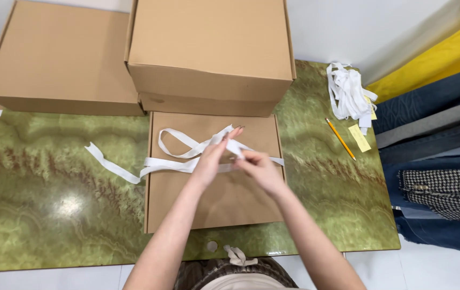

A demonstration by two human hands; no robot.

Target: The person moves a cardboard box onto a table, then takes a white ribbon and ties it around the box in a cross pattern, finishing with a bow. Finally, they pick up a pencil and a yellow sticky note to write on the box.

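A flat brown cardboard box [230, 201] lies on the green marbled table [58, 204] in front of me. A white ribbon [117, 169] runs across its lid, with one tail trailing left onto the table and a loop [179, 147] lying on the lid. My left hand [211, 161] and my right hand [257, 166] meet over the middle of the lid. Both pinch the ribbon where its strands cross. The fingers hide how the strands cross.
Two larger cardboard boxes stand behind, one at the back left [61, 56] and one stacked at the centre [208, 48]. A bundle of white ribbons [348, 94], a yellow pencil [340, 138] and a yellow note [360, 138] lie at the right. Folded fabrics [439, 134] hang beyond the right edge.
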